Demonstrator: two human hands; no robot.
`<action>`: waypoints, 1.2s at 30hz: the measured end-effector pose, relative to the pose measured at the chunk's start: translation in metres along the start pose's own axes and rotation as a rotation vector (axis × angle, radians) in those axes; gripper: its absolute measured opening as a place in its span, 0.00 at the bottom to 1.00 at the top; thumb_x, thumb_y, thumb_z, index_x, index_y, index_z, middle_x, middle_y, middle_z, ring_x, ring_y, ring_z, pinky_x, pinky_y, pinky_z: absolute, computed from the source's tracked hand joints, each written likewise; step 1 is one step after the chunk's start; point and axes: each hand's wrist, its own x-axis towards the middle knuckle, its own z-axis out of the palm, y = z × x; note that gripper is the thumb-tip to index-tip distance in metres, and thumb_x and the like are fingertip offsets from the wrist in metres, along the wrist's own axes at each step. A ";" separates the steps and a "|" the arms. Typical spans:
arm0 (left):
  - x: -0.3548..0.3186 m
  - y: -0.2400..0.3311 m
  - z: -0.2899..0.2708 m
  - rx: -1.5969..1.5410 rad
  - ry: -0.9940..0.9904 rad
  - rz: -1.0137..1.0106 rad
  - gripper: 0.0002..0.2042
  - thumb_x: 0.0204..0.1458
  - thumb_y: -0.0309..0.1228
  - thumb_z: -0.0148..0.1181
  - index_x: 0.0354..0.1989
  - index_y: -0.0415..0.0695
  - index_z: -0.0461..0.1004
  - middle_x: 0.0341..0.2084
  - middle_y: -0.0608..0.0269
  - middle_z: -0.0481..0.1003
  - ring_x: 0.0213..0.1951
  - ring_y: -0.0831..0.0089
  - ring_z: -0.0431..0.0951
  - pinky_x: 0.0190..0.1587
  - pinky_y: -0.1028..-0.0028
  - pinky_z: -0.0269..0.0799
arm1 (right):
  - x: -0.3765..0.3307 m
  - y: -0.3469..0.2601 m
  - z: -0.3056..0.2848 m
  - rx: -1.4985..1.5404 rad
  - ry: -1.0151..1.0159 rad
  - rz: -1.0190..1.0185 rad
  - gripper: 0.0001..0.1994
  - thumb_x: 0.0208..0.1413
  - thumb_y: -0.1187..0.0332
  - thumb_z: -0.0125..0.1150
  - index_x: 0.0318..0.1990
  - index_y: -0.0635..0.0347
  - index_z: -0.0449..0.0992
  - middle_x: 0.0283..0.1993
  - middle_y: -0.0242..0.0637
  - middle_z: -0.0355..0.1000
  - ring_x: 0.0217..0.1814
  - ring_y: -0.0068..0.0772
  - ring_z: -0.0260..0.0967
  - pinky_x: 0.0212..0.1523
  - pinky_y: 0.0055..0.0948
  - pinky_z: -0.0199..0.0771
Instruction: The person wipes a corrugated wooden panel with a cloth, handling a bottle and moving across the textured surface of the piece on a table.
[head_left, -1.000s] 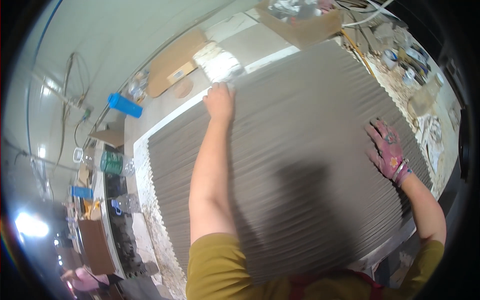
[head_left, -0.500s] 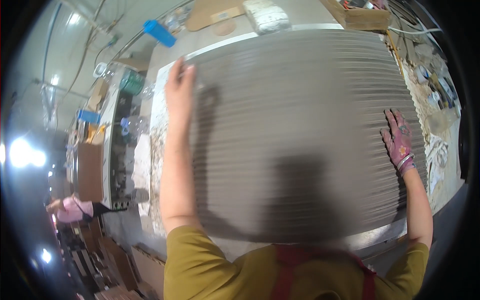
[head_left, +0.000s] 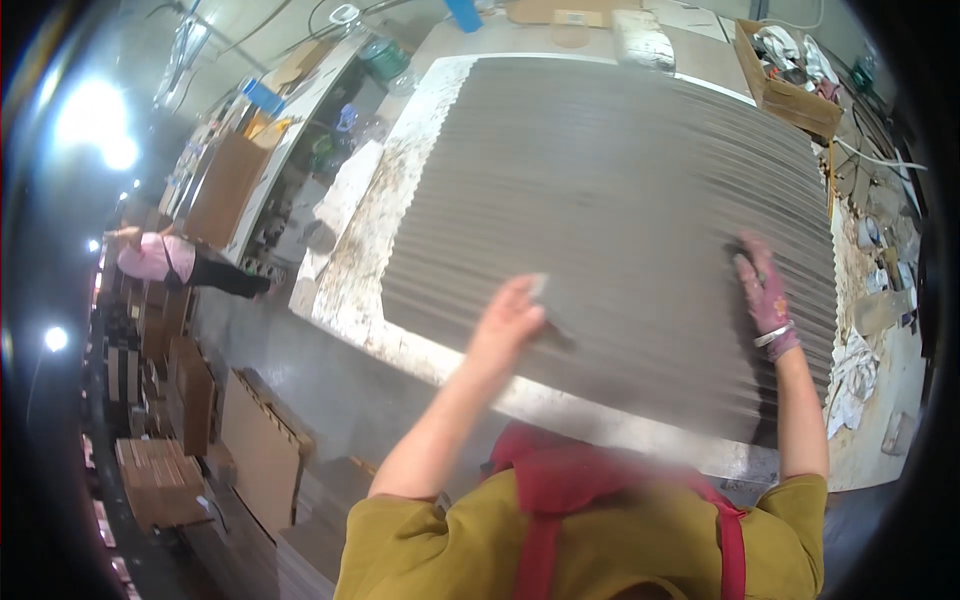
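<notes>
A large grey-brown ridged sheet (head_left: 600,230) with wavy side edges lies flat before me. Beneath it, a stained white board (head_left: 405,190) shows along the margins. My bare left hand (head_left: 508,325) is over the sheet's near edge, left of centre, its fingers pinched together. Something small and pale sticks up at the fingertips; blur hides what it is. On the right part of the sheet, my right hand (head_left: 766,295) rests palm down, fingers stretched out, in a pink patterned glove with a light band at the wrist.
An open cardboard box (head_left: 790,95) of rags stands at the far right. A white wrapped bundle (head_left: 643,42) lies beyond the sheet. Crumpled cloth (head_left: 853,380) and small items line the right side. Leftward are a green-tinted bottle (head_left: 385,58), cardboard stacks (head_left: 160,480) and a person in pink (head_left: 160,258).
My left hand has come from the sheet's far left side to near its front edge. My right hand has slid a little leftward. The whole view has turned, showing more floor at left.
</notes>
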 end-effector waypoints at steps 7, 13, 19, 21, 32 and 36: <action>-0.005 -0.014 0.068 0.053 -0.318 -0.132 0.26 0.53 0.28 0.59 0.60 0.43 0.58 0.54 0.60 0.67 0.56 0.72 0.65 0.59 0.70 0.59 | -0.036 -0.107 0.038 1.498 -1.028 0.431 0.28 0.60 0.50 0.50 0.59 0.63 0.63 0.53 0.48 0.70 0.55 0.45 0.69 0.56 0.40 0.68; 0.007 -0.028 0.070 0.044 -0.404 -0.213 0.26 0.53 0.31 0.58 0.60 0.43 0.59 0.55 0.58 0.67 0.58 0.68 0.65 0.60 0.68 0.59 | -0.060 -0.098 0.064 2.023 -1.111 0.612 0.30 0.57 0.51 0.56 0.62 0.58 0.61 0.51 0.40 0.71 0.47 0.34 0.70 0.47 0.34 0.70; 0.054 -0.001 -0.026 0.711 0.167 0.226 0.24 0.57 0.29 0.54 0.62 0.39 0.59 0.59 0.53 0.64 0.61 0.65 0.62 0.56 0.69 0.64 | 0.006 -0.054 0.005 1.188 -0.472 0.509 0.29 0.56 0.52 0.59 0.61 0.60 0.65 0.52 0.37 0.70 0.45 0.27 0.69 0.44 0.26 0.71; 0.049 0.013 -0.085 1.086 0.537 0.514 0.20 0.60 0.28 0.50 0.61 0.39 0.62 0.58 0.56 0.66 0.57 0.65 0.66 0.59 0.68 0.59 | 0.048 -0.051 -0.016 0.537 -0.237 0.505 0.27 0.56 0.52 0.58 0.57 0.59 0.68 0.53 0.40 0.70 0.47 0.33 0.71 0.45 0.28 0.71; 0.019 -0.005 -0.222 0.678 1.313 0.304 0.25 0.64 0.43 0.38 0.63 0.38 0.57 0.63 0.54 0.57 0.61 0.59 0.61 0.61 0.66 0.60 | 0.187 -0.012 0.111 -0.369 -0.161 -0.016 0.18 0.60 0.48 0.45 0.49 0.40 0.76 0.55 0.36 0.71 0.56 0.39 0.67 0.61 0.39 0.58; 0.017 -0.004 -0.216 0.600 1.356 0.308 0.27 0.63 0.47 0.38 0.62 0.37 0.58 0.60 0.52 0.60 0.57 0.58 0.64 0.57 0.63 0.64 | 0.184 0.103 -0.005 -0.523 -0.002 0.335 0.18 0.58 0.50 0.48 0.48 0.46 0.76 0.51 0.36 0.73 0.55 0.42 0.68 0.58 0.43 0.61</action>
